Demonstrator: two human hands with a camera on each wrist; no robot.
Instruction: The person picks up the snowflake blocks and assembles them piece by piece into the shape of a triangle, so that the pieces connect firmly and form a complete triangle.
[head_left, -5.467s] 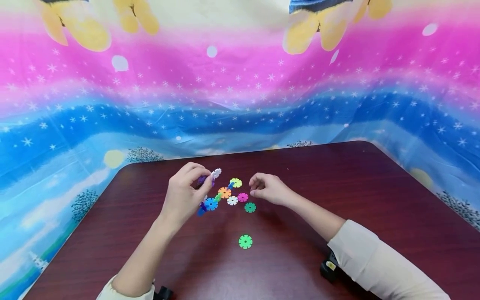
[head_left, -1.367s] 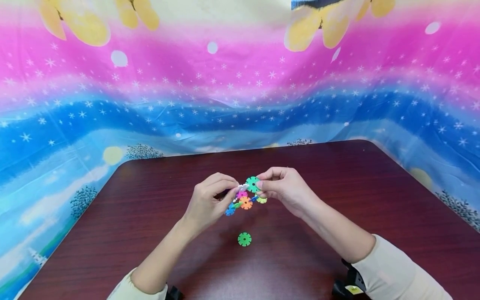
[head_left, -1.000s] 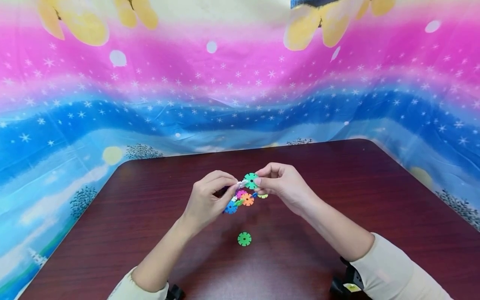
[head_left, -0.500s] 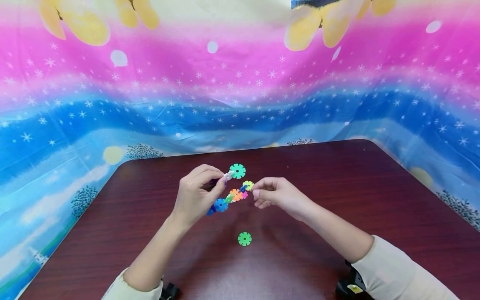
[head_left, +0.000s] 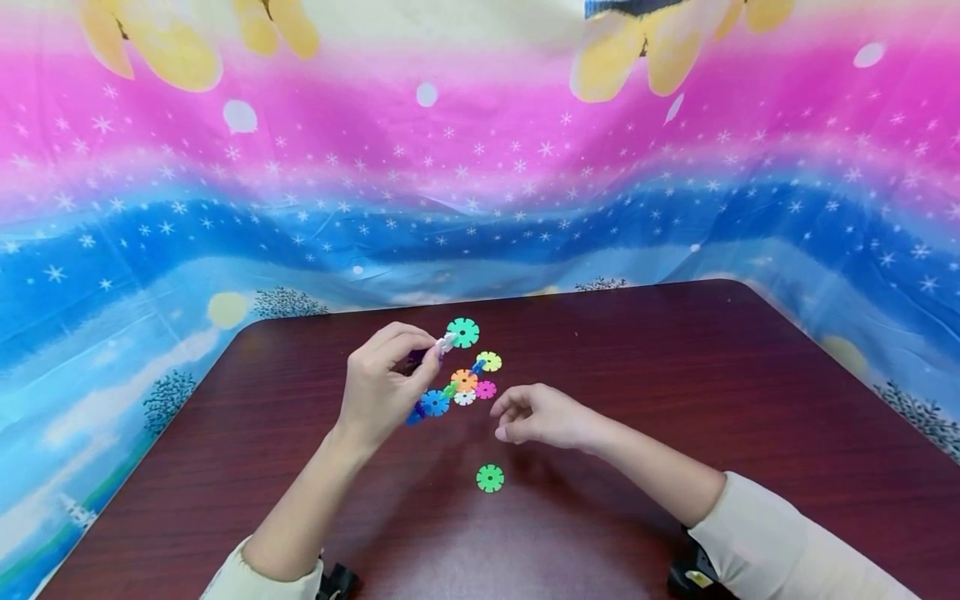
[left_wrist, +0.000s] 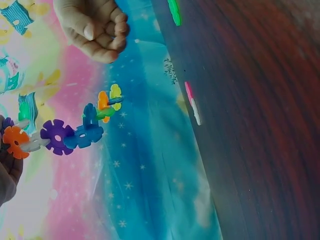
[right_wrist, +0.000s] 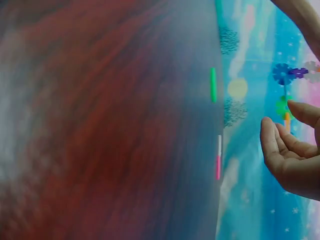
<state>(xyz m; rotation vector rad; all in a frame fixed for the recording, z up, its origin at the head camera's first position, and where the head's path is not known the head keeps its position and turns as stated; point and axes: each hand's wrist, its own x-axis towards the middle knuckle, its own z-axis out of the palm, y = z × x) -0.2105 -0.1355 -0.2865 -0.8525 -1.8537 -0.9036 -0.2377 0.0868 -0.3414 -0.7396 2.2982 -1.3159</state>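
Observation:
My left hand (head_left: 386, 387) pinches a chain of interlocking plastic snowflake discs and holds it above the table. A teal-green disc (head_left: 462, 332) sits slotted on a white disc (head_left: 446, 342) at the chain's upper end. From the fingers the other arm runs through a purple disc (left_wrist: 57, 137), blue discs (left_wrist: 86, 132), a green one and an orange disc (head_left: 464, 381) to a yellow disc (head_left: 489, 362). My right hand (head_left: 547, 417) holds nothing, fingers loosely bent, over the table between the chain and a loose bright green disc (head_left: 491, 478).
A loose pink disc (head_left: 486, 389) and a loose white disc (head_left: 465, 399) lie on the dark wooden table (head_left: 637, 358), just beyond the right fingertips. A patterned cloth (head_left: 480, 167) hangs behind and beside the table.
The teal-green disc lay on the table, was brought to the white disc by my right hand and now stays on it. That hand has let go and dropped nearer; my left hand has drawn left.

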